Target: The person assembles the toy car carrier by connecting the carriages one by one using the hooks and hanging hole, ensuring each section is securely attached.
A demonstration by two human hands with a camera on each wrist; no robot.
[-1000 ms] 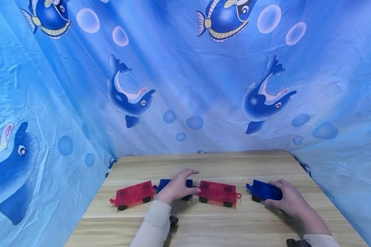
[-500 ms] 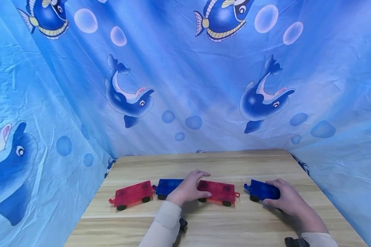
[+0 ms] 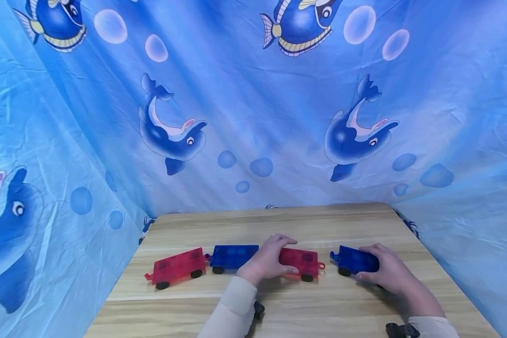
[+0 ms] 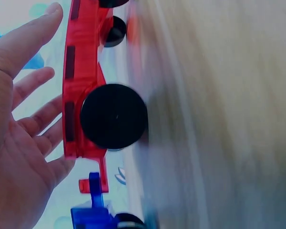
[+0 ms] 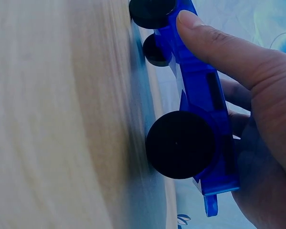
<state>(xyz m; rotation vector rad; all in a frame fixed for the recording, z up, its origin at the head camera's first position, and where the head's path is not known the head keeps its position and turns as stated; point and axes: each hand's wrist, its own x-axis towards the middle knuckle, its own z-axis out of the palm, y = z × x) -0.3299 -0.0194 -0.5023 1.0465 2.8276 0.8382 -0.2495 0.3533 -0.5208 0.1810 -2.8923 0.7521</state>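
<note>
My left hand (image 3: 270,259) hovers over the left part of a red toy train car (image 3: 306,264), thumb on the near side and fingers spread on the far side. In the left wrist view, the thumb stands apart from the red car (image 4: 81,95), whose hook meets the loop of a blue car (image 4: 93,217). My right hand (image 3: 390,270) grips another blue train car (image 3: 357,260) at its right end, thumb on the near side. Its hook points at the red car's loop, with a gap between. In the right wrist view, the thumb presses the blue car (image 5: 200,90).
Left of my left hand, a blue car (image 3: 235,256) is linked to a red car (image 3: 177,266). All the cars are on a wooden table (image 3: 312,305). A blue sea-print cloth (image 3: 245,117) hangs behind and at both sides.
My left hand has moved right, from over the linked blue car to over the red car beside it. The right hand stays on its blue car. The head view has shifted slightly.
</note>
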